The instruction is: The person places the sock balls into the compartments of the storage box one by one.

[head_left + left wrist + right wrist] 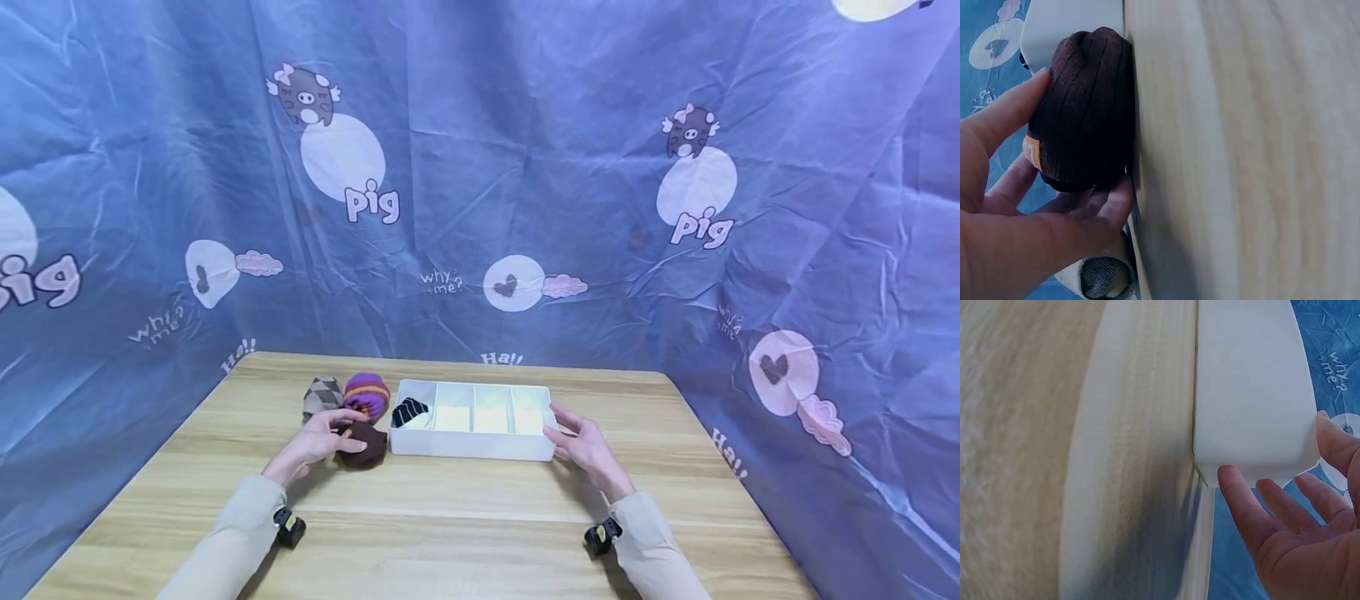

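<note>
My left hand (318, 442) grips a rolled dark brown sock (364, 445) on the table, left of a white divided box (472, 444). In the left wrist view the ribbed sock (1088, 106) shows an orange label, with the thumb on one side and fingers round its end. Behind it lie a grey checked rolled sock (323, 393) and a purple and orange striped one (367, 395). A black sock with white stripes (409, 412) sits in the box's leftmost compartment. My right hand (587, 446) touches the box's right end, its fingertips spread on the end wall (1254, 425).
The wooden table (465, 533) stretches in front of the box and to both sides. A blue printed cloth (480, 192) hangs behind the table and along its sides. A small black device (288, 527) is strapped on each wrist.
</note>
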Action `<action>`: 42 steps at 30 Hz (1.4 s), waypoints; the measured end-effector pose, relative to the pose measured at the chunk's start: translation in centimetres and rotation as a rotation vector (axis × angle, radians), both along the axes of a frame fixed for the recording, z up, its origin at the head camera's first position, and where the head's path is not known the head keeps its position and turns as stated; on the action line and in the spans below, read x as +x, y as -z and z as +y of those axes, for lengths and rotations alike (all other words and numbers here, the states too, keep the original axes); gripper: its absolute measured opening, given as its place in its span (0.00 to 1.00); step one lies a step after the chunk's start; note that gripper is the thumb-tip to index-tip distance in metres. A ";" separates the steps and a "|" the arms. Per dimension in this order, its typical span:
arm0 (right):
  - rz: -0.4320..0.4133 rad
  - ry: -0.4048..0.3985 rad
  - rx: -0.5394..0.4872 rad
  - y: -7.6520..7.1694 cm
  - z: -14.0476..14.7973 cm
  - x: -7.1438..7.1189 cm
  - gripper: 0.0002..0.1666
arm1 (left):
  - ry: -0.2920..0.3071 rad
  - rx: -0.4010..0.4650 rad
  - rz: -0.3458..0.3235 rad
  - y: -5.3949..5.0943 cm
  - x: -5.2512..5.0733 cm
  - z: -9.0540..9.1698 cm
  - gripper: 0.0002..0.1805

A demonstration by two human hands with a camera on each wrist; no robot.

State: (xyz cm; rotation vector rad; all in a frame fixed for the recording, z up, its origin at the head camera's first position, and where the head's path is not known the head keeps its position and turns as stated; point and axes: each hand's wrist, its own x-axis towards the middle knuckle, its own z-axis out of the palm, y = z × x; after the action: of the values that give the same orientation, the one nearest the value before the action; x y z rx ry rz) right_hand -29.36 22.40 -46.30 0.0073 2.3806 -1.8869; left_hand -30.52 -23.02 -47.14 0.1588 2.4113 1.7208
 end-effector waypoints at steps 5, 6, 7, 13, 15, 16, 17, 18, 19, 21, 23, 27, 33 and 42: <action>0.002 -0.003 0.003 0.0 0.0 0.1 0.37 | -0.024 -0.015 0.027 0.0 0.1 0.1 0.31; 0.005 -0.008 0.008 0.0 0.1 0.1 0.37 | -0.025 -0.010 0.031 0.0 0.1 0.1 0.31; 0.002 -0.004 0.001 0.0 0.1 0.1 0.37 | -0.026 -0.004 0.033 -0.1 0.1 0.1 0.31; 0.016 -0.008 0.003 0.0 0.1 0.1 0.39 | -0.031 0.066 0.016 -0.6 0.0 0.0 0.33; 0.026 -0.020 0.013 0.0 0.1 0.1 0.40 | -0.049 0.076 0.020 -0.8 0.0 0.0 0.33; 0.032 -0.026 0.016 0.1 0.1 0.1 0.40 | -0.061 0.075 0.023 -1.0 -0.1 -0.1 0.33; 0.035 -0.026 0.015 0.1 0.1 0.1 0.40 | -0.079 0.076 0.027 -1.1 -0.1 -0.1 0.33; 0.038 -0.029 0.017 0.1 0.1 0.1 0.40 | -0.090 0.065 0.045 -1.2 -0.2 -0.2 0.33; 0.033 -0.025 0.010 0.1 0.1 0.1 0.40 | -0.106 0.051 0.066 -1.4 -0.3 -0.2 0.33; 0.028 -0.022 0.005 0.0 0.1 0.2 0.39 | -0.135 0.032 0.111 -1.5 -0.4 -0.2 0.33; 0.022 -0.016 -0.002 0.0 0.1 0.2 0.38 | -0.147 0.035 0.150 -1.7 -0.5 -0.2 0.33; 0.011 -0.005 0.003 -0.1 0.1 0.2 0.37 | -0.187 0.061 0.178 -2.1 -0.6 0.0 0.34; 0.008 0.000 -0.001 0.0 0.1 0.1 0.37 | -0.209 0.101 0.179 -2.8 -0.6 0.2 0.36; -0.002 0.006 -0.007 0.4 0.2 -0.1 0.37 | -0.165 0.167 0.210 -2.9 -0.7 0.9 0.37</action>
State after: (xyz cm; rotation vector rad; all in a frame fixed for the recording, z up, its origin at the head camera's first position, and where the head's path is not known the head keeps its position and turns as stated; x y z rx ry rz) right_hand -29.44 22.59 -46.71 0.0155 2.3750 -1.8971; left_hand -31.17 -22.14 -44.20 0.1746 2.4843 2.0762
